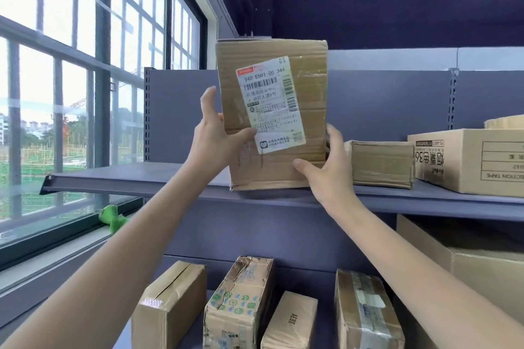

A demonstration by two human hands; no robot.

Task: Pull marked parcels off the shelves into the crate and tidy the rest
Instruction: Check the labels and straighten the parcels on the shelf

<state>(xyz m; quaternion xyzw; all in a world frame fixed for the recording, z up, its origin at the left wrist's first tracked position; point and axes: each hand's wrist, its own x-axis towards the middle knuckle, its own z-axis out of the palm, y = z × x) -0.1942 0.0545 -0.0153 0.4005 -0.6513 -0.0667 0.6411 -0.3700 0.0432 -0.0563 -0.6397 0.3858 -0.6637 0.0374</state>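
Observation:
A tall brown cardboard parcel [306, 93] with a white shipping label [270, 103] stands upright at the front of the upper grey shelf [136, 176]. My left hand [211, 133] grips its left side, thumb across the front by the label's lower corner. My right hand [330, 163] grips the lower right corner, thumb on the front face and fingers behind the right edge. The parcel's base touches the shelf near the lip.
A small brown box [381, 163] and a larger printed carton [467, 160] sit to the right on the same shelf. Several parcels [241, 303] stand on the shelf below, and a big carton [453, 258] at lower right. Windows and a sill with a green object [113, 217] are on the left.

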